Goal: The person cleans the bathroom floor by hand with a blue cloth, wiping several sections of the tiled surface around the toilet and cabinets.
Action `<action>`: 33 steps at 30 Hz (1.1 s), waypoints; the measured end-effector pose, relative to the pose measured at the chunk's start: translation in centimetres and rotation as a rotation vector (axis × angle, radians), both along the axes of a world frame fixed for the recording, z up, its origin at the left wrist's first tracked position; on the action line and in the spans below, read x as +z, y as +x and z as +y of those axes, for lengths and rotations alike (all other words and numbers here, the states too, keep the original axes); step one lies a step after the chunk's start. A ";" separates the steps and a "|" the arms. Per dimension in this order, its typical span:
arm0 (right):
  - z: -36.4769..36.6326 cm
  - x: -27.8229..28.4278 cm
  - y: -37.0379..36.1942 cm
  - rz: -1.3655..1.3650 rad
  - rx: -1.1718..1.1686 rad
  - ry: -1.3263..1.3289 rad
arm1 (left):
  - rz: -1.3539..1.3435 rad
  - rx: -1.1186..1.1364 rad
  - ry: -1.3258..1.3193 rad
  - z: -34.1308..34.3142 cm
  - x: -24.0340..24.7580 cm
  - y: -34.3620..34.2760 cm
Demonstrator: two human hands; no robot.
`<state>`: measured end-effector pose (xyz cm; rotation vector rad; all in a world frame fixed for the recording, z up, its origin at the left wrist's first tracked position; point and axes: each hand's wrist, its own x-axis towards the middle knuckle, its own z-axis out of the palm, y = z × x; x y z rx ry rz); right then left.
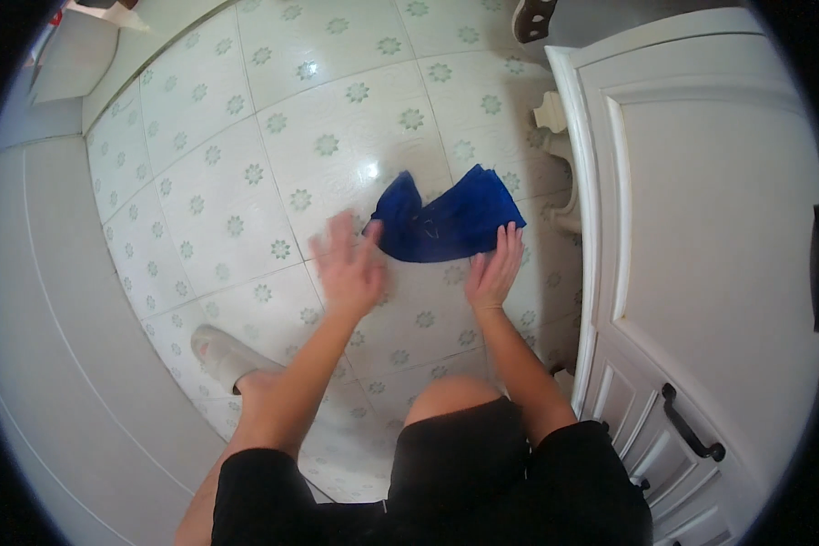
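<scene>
A dark blue cloth lies spread on the patterned tile floor, its far edge notched and uneven. At its left end my left hand is open, fingers spread and slightly smeared by motion; whether a fingertip touches the cloth I cannot tell. My right hand rests at the cloth's near right corner with fingers stretched out flat, the fingertips over its edge. Neither hand grips the cloth.
To the right stands a white cabinet with a black handle. A pale panel runs along the left. My slippered foot is on the tiles, and my bent knee is close below the hands.
</scene>
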<state>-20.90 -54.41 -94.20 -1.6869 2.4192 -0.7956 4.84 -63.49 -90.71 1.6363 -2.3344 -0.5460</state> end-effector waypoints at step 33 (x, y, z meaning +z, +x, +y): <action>-0.7 1.7 -0.3 0.131 0.574 0.363 | -0.269 0.185 -0.016 3.9 -3.4 7.8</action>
